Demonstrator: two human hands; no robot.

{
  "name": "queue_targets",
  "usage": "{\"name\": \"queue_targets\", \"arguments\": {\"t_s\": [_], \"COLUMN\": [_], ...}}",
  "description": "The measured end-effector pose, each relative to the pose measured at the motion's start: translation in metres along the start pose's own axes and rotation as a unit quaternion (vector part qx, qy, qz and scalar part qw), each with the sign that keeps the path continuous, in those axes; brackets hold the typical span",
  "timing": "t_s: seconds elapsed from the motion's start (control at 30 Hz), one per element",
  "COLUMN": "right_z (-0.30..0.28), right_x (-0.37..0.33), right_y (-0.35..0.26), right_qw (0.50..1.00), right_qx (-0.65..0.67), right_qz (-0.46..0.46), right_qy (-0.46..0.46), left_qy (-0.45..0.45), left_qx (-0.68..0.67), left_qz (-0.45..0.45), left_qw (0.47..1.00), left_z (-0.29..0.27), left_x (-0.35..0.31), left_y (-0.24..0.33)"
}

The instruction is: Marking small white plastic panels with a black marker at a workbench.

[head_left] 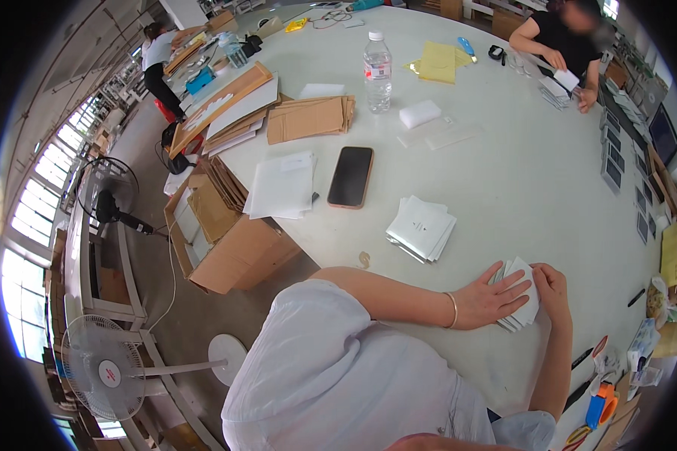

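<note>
- Head view: the person's left hand (485, 304) lies with its fingers spread wide across a stack of thin white rectangular packets (531, 310), near the edge of the large pale tabletop (507, 199).
- The right hand (552, 292) is bent narrow, holding the stack at its right edge between thumb and fingers.
- Just beside the left hand, a second loose pile of white square-cornered packets (422, 228) lies fanned on the tabletop.
- Farther left, a black-screened smartphone with a brownish rim (351, 177) lies near a sheaf of translucent white sheets (282, 186).
- Beyond these are flat brown cardboard pieces (308, 122), an upright clear plastic bottle with a white cap (378, 75), a white soft-looking block (419, 113) and yellow paper sheets (437, 63).
- Near the right forearm, an orange-and-blue tool (601, 406) lies among small items.
- Across the tabletop, a co-worker in black (567, 41) handles a white piece.
- Left of the tabletop stands an open brown cardboard box (244, 254).
</note>
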State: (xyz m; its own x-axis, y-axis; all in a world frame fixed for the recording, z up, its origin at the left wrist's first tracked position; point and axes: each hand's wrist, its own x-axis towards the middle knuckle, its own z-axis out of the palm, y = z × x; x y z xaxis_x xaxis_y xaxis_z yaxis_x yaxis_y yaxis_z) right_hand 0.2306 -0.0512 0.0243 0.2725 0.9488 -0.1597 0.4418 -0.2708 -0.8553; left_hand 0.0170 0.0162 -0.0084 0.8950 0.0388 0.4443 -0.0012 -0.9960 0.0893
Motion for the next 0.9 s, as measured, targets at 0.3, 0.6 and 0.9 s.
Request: {"name": "queue_targets", "arguments": {"t_s": [0.3, 0.6, 0.9], "right_z": [0.010, 0.039, 0.034], "right_x": [-0.003, -0.017, -0.044], "right_y": [0.022, 0.041, 0.007], "right_qw": [0.994, 0.897, 0.952], "right_qx": [0.099, 0.364, 0.257], "right_qz": [-0.037, -0.080, -0.062], "right_qy": [0.031, 0.236, 0.154], "left_qy": [-0.053, 0.085, 0.077], "left_qx": [-0.179, -0.643, -0.591], "left_qz": [-0.028, -0.327, -0.296], "left_qw": [0.982, 0.688, 0.746], "left_z": [-0.023, 0.025, 0.023], "left_x": [0.003, 0.028, 0.030], "left_y": [-0.016, -0.038, -0.022]}}
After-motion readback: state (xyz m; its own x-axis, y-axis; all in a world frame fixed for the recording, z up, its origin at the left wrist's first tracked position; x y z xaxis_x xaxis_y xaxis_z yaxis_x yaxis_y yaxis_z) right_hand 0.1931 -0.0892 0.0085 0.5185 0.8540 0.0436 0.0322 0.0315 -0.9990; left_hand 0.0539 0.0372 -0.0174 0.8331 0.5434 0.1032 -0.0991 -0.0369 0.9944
